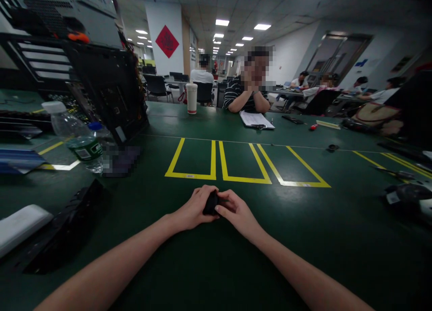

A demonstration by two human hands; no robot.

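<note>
Between my two hands, low over the green table (216, 266), is a small black object (211, 204) whose kind I cannot make out. My left hand (195, 206) curls round its left side, with the thumb below and the fingers over the top. From the right, my right hand (239, 212) grips the same piece between thumb and fingers. Much of it is hidden by my fingers. Just beyond my hands lie yellow tape outlines (191, 176) on the tabletop.
At left stand an open computer case (111, 90) and a plastic bottle (83, 140); a long black part (67, 230) lies nearer. Across the table, a person (248, 86) sits behind a clipboard (257, 120). A white cup (191, 98) stands nearby. Tools (394, 172) lie at right.
</note>
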